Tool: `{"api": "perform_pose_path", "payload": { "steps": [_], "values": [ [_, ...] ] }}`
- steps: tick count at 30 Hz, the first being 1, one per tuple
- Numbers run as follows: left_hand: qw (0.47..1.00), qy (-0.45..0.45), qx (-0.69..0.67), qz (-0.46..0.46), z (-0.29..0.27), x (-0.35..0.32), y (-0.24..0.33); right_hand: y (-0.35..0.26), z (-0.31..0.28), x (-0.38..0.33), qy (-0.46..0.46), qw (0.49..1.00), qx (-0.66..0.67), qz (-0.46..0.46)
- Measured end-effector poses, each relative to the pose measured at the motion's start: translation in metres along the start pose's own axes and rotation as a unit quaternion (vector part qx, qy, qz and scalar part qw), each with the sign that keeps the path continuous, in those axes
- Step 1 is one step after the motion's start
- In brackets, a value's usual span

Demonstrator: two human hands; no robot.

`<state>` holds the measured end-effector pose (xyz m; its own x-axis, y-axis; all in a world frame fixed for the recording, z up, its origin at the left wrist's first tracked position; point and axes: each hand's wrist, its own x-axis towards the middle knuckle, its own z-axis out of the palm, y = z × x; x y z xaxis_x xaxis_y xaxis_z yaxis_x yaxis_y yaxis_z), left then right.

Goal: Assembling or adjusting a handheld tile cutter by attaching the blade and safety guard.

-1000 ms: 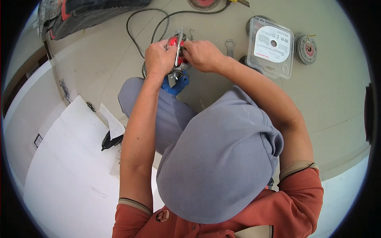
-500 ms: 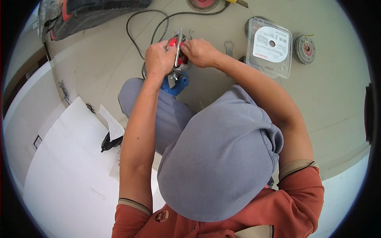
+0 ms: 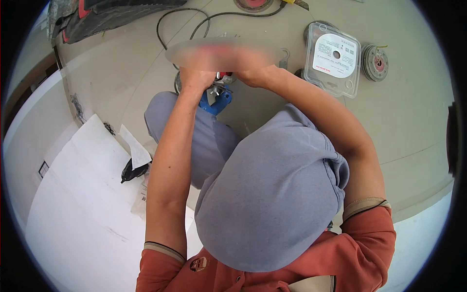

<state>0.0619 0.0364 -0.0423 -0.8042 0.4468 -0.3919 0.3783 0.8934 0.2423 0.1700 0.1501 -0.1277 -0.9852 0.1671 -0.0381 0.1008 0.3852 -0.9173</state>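
Hands are barely shifting since half a second ago; floor items are sitting a touch further right in frame, and a blurred patch is now covering most of my fingers. Left hand (image 3: pixel 195 78) is staying at the left of the red tool (image 3: pixel 225 75), right hand (image 3: pixel 255 75) at its right. Can't tell whether either is pinching, pressed together or spread: fingertips are smeared out. Tool is sitting ahead of me, just beyond my grey trouser leg (image 3: pixel 182 138), mostly hidden by the blur. Metal wing nut (image 3: pixel 215 91) is showing below it, near a blue part (image 3: pixel 222 100). Dark cable (image 3: pixel 243 15) is looping across the floor (image 3: pixel 408 73) beyond. Flat wrench (image 3: pixel 284 62) is lying near my right hand. Further right, clear plastic case (image 3: pixel 314 78) is holding a white round piece (image 3: pixel 335 65) and overlapping a dark disc (image 3: pixel 312 30). Disc stack (image 3: pixel 373 68) is lying just beside the case.
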Motion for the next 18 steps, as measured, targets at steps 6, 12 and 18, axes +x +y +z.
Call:
{"api": "perform_pose_path", "payload": {
  "steps": [6, 12, 18],
  "values": [
    [0.998, -0.012, -0.041, -0.039, 0.0, 0.0, 0.003, 0.005, -0.004, 0.009, -0.144, 0.978, 0.059, 0.137],
    [0.997, -0.013, -0.049, -0.049, 0.001, 0.001, 0.008, 0.006, -0.004, 0.011, -0.109, 0.983, 0.078, 0.125],
    [0.998, -0.028, -0.034, -0.05, -0.002, -0.002, 0.009, 0.009, 0.001, 0.002, -0.016, 1.0, 0.003, -0.019]
  ]
}}
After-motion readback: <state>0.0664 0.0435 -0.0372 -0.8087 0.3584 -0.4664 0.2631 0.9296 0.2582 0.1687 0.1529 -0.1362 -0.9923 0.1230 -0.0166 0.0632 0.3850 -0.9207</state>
